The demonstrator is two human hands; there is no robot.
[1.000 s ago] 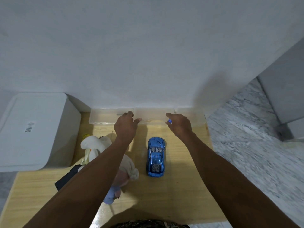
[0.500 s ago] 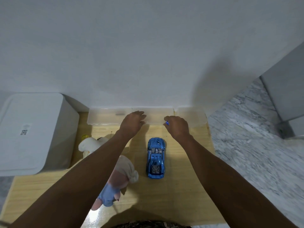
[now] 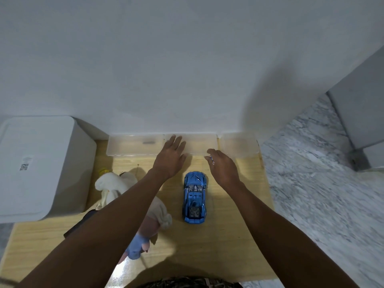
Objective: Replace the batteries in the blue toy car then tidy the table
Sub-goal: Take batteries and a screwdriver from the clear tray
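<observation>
Left hand (image 3: 170, 156) lies flat, fingers straight, on the clear plastic box (image 3: 133, 145); right hand (image 3: 223, 166) pinches a small blue item (image 3: 212, 160). Slackened pinch risks dropping it.

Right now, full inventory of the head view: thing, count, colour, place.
blue toy car: 1, metallic blue, middle of the table, on its wheels, lengthwise toward the wall
clear plastic trays: 3, see-through, in a row at the table's far edge against the wall
soft toy: 1, cream with pink and blue parts, left of the car, partly under the left forearm
white bin: 1, white with a label, left of the table
wooden table: 1, light wood
small blue item: 1, blue, at the right hand's fingers; too small to identify
left hand: fingers straight, over the middle tray
right hand: fingers curled round the small blue item, beyond the car
</observation>
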